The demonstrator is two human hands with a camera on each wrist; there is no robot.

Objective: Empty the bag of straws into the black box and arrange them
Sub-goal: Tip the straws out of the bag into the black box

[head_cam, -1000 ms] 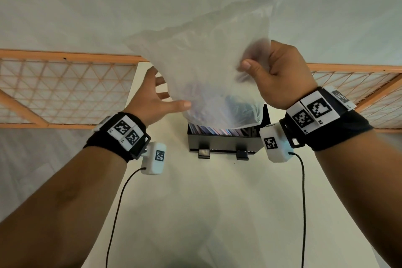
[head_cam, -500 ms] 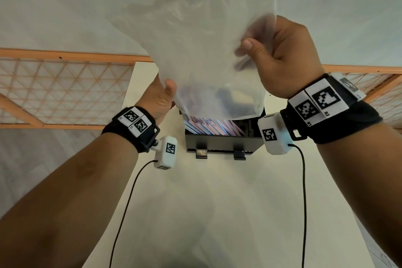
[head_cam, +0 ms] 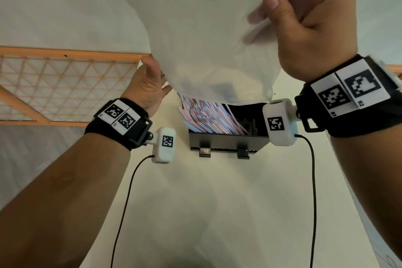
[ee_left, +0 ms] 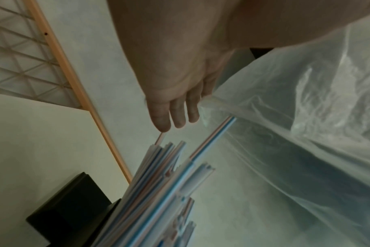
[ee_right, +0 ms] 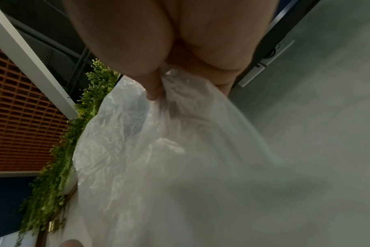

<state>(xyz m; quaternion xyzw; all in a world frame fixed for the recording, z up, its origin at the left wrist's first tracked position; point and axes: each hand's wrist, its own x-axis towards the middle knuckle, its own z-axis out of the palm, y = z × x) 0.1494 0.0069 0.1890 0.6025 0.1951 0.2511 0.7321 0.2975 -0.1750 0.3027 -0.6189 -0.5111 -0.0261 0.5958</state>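
Observation:
My right hand (head_cam: 267,13) holds a translucent plastic bag (head_cam: 206,39) high at the upper right, thumb and curled fingers pinching its bunched film (ee_right: 156,90). The bag's mouth hangs over the black box (head_cam: 226,141) on the table. Several pink, blue and white striped straws (head_cam: 206,115) stand in the box's left part, leaning left, tops just below the bag's edge. My left hand (head_cam: 161,84) is at the bag's lower left edge with straight fingers (ee_left: 175,117); one straw (ee_left: 213,137) still pokes from the bag (ee_left: 296,117). The box's right part looks dark and bare.
The box stands on a cream table (head_cam: 217,213) that runs toward me. An orange wooden lattice screen (head_cam: 65,84) lies to the left behind the table. Black cables hang from both wrist cameras. A green plant (ee_right: 84,117) shows in the right wrist view.
My right hand has lifted the bag up and to the right. The straws have slid out into the box and now show below the bag. My left thumb has come off the film.

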